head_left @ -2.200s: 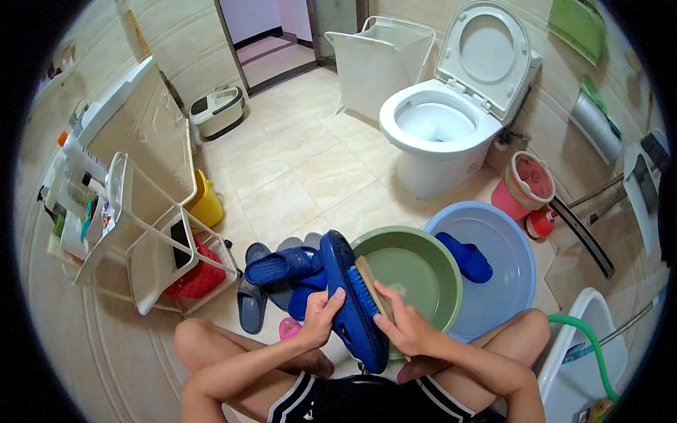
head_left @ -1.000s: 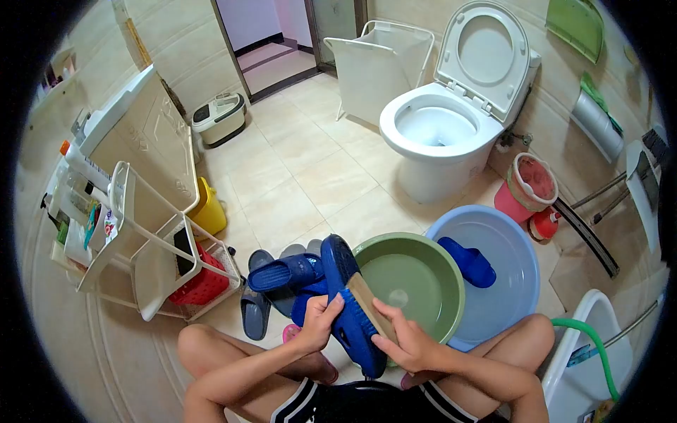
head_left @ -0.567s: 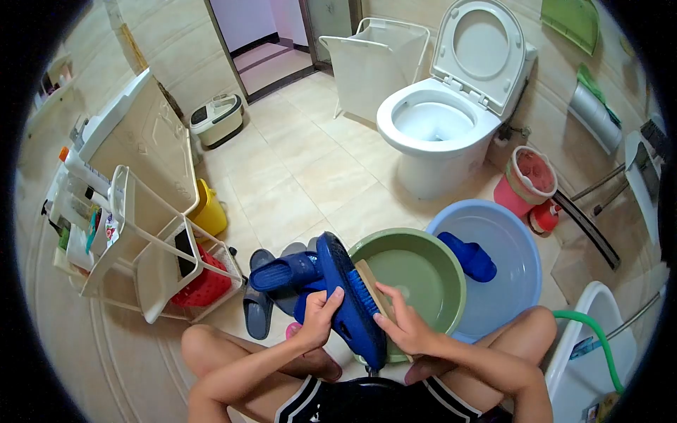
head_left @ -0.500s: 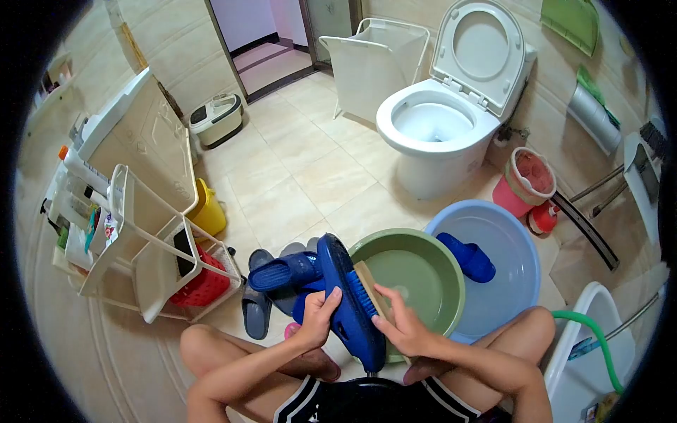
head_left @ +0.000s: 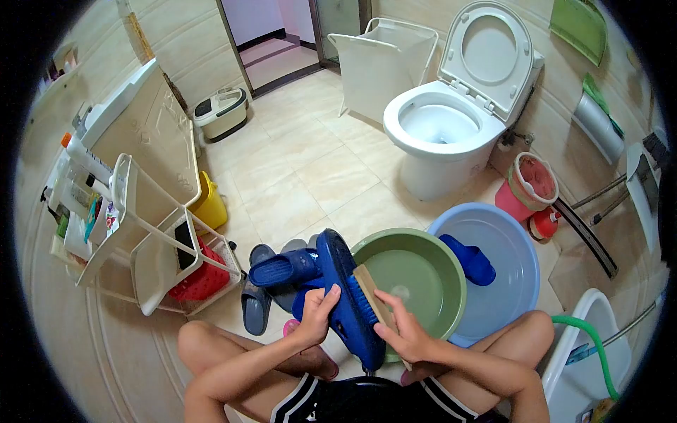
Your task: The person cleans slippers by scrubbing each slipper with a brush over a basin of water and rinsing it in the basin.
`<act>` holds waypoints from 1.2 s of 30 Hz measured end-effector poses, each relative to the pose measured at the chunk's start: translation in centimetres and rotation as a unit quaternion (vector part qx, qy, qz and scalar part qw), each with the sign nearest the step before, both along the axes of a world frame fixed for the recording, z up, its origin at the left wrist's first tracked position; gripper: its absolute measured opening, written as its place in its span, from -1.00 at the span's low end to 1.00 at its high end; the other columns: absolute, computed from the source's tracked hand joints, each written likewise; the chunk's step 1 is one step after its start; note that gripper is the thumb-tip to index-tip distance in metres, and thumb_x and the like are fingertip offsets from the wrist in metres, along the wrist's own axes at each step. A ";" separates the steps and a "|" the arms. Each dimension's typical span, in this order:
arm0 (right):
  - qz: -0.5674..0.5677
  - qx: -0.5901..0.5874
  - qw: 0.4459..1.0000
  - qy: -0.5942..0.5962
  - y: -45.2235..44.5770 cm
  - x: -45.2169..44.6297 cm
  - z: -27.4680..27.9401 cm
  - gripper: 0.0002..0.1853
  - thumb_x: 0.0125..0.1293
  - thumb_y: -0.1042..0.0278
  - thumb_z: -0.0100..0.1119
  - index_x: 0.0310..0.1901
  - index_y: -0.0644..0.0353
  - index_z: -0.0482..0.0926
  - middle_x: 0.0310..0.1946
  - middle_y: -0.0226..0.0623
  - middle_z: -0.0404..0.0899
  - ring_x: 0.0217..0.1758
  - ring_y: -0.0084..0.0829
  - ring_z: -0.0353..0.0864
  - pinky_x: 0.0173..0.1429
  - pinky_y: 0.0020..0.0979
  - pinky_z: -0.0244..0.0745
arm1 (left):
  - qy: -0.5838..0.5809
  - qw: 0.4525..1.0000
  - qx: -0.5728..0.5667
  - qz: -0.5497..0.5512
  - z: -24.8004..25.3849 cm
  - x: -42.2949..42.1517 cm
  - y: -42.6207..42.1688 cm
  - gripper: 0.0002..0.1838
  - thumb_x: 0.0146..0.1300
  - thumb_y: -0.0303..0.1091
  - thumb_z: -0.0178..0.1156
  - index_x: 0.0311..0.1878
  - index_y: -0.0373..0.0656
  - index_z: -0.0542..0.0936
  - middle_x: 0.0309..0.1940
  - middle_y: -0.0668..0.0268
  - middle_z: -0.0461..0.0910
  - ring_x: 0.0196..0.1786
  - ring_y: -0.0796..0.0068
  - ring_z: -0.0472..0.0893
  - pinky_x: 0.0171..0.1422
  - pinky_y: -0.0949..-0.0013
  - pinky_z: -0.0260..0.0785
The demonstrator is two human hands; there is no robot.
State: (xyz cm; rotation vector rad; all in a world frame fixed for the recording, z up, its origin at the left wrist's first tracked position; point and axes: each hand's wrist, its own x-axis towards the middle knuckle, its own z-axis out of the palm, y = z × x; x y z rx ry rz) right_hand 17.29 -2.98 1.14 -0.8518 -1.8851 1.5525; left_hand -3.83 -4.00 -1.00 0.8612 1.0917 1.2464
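Note:
My left hand point(head_left: 316, 315) grips a dark blue slipper point(head_left: 340, 271) by its side, tilted upright between my knees. My right hand point(head_left: 405, 331) holds a wooden brush point(head_left: 375, 299), its blue bristles pressed to the slipper's right side. Just beyond the brush stands a green basin point(head_left: 416, 271) of cloudy water. A blue basin point(head_left: 518, 282) of water lies beside it, with another blue slipper point(head_left: 469, 259) in it. Left of the held slipper, a blue slipper point(head_left: 285, 268) rests on a pile with several others, and a grey slipper point(head_left: 255, 309) lies on the floor.
A toilet point(head_left: 444, 127) with raised lid stands ahead, near a white laundry basket point(head_left: 381, 70). A pink bin point(head_left: 518, 197) and a red bottle point(head_left: 543, 224) are at right. A green hose point(head_left: 589, 328) hangs over a white tub point(head_left: 585, 310). At left is a shelf rack point(head_left: 151, 271).
The brush has shifted slightly along the slipper's side, with my right hand moving with it. My left hand keeps its grip. The camera view has shifted a little.

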 end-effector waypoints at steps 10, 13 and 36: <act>-0.035 0.013 0.999 -0.039 0.5 -0.1 -0.7 -0.37 0.40 0.24 -0.11 0.40 0.17 -0.11 0.06 0.26 0.41 0.12 0.09 0.46 0.22 -0.18 0.29 | -0.014 1.000 -0.004 -0.024 0.0 0.4 -0.2 -0.61 0.42 -0.17 -0.02 -0.41 -0.24 0.58 -0.47 0.42 0.58 -0.46 0.75 0.44 -0.34 0.61 0.27; 0.045 0.125 0.990 -0.049 -0.1 0.2 0.9 -0.35 0.39 0.22 -0.09 0.40 0.15 -0.11 0.06 0.31 0.39 0.08 0.13 0.48 0.19 -0.14 0.31 | -0.025 1.000 -0.007 0.002 -0.6 0.1 -0.1 -0.61 0.42 -0.16 -0.02 -0.39 -0.25 0.58 -0.47 0.41 0.58 -0.45 0.74 0.45 -0.34 0.60 0.28; 0.030 0.086 0.995 -0.032 0.0 0.3 1.0 -0.35 0.38 0.24 -0.07 0.40 0.20 -0.08 0.14 0.33 0.32 0.11 0.19 0.45 0.23 -0.14 0.29 | -0.040 0.999 -0.026 -0.001 0.3 0.2 0.0 -0.61 0.43 -0.15 -0.04 -0.36 -0.26 0.59 -0.47 0.38 0.61 -0.47 0.70 0.49 -0.35 0.60 0.32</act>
